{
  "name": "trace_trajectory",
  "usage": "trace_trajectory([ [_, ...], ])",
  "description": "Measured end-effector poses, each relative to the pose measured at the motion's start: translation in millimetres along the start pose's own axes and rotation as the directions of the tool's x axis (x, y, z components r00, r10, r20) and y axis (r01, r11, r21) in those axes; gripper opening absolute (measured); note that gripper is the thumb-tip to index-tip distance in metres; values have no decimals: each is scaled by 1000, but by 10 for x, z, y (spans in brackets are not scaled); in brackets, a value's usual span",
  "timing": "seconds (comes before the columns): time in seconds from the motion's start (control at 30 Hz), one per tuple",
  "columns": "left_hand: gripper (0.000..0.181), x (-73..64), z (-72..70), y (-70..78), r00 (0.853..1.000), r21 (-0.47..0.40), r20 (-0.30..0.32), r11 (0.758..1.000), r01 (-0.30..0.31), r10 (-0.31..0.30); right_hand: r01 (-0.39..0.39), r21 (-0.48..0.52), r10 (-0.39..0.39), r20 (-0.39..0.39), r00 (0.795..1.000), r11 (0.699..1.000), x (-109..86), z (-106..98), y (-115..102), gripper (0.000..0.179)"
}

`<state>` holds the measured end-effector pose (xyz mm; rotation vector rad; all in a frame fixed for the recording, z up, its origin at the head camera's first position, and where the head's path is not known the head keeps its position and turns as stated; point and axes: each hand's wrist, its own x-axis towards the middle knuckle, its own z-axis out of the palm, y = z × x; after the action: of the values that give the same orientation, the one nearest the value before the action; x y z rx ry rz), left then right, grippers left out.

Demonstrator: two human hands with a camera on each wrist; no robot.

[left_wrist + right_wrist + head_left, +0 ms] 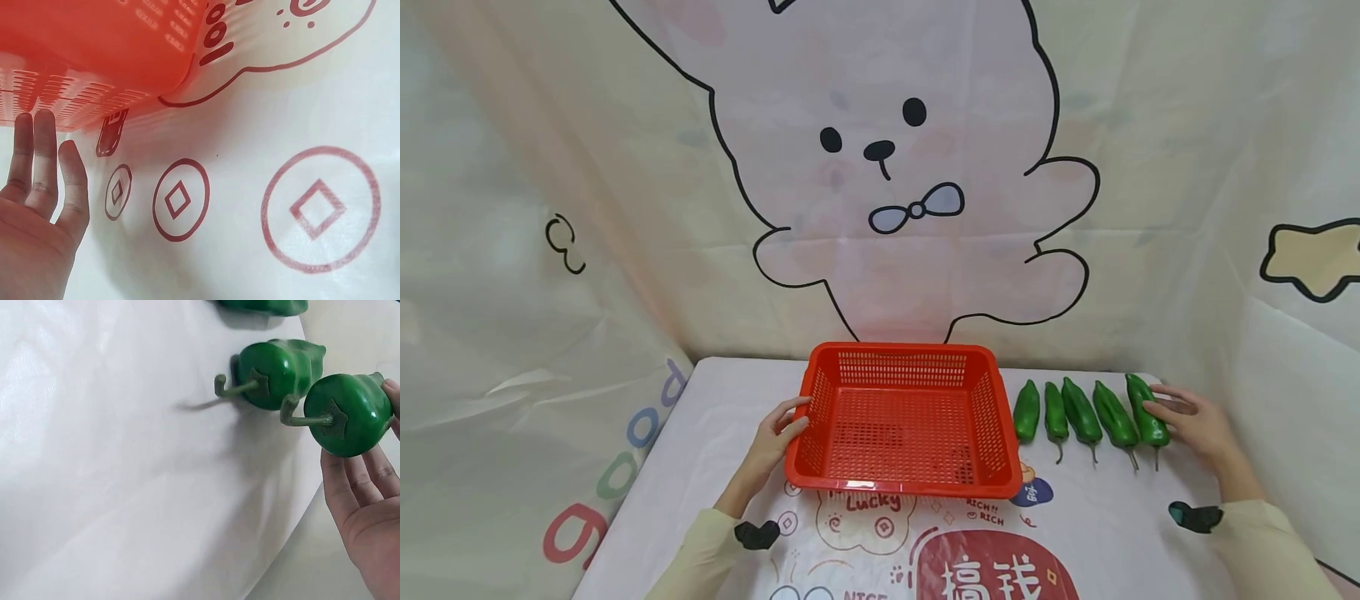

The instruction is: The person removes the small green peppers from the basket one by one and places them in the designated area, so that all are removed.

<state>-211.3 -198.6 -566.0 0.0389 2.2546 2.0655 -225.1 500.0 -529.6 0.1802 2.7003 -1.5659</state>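
Note:
At the right, my right hand point(1201, 423) holds the outermost green chili pepper point(1148, 410) by its side. In the right wrist view the thumb is on one side of this pepper point(349, 415) and the fingers on the other, its hooked stem facing the camera. My left hand point(772, 442) touches the left rim of a red plastic basket point(917, 486). In the left wrist view, its fingers are nearly straight against the slotted outer wall of the basket point(81, 103); the thumb is out of sight there. Nothing lies inside the basket.
Several more green chili peppers point(1078, 410) lie in a row between the basket and the right hand. A white printed cloth point(737, 392) covers the table. Behind stands a hanging sheet point(895, 275) with a cartoon animal, and more sheeting flanks both sides.

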Motion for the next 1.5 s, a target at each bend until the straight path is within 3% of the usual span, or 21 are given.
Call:
trace_trajectory([
  [0.4,47,0,-8,12,1000,-7,7,1000,13,-13,-22,-114,22,-4,1000,993,36,-10,138,65],
  [0.7,45,4,4,-9,1000,-2,-3,1000,-9,9,-47,-78,42,-55,998,996,44,42,151,58],
  [1.0,46,13,2,-9,1000,-11,-7,1000,4,-4,-6,-202,-11,-83,996,979,117,89,270,57],
  [1.5,46,8,5,-8,1000,-4,-3,1000,-6,6,44,-254,-63,-67,996,966,48,131,250,61],
])
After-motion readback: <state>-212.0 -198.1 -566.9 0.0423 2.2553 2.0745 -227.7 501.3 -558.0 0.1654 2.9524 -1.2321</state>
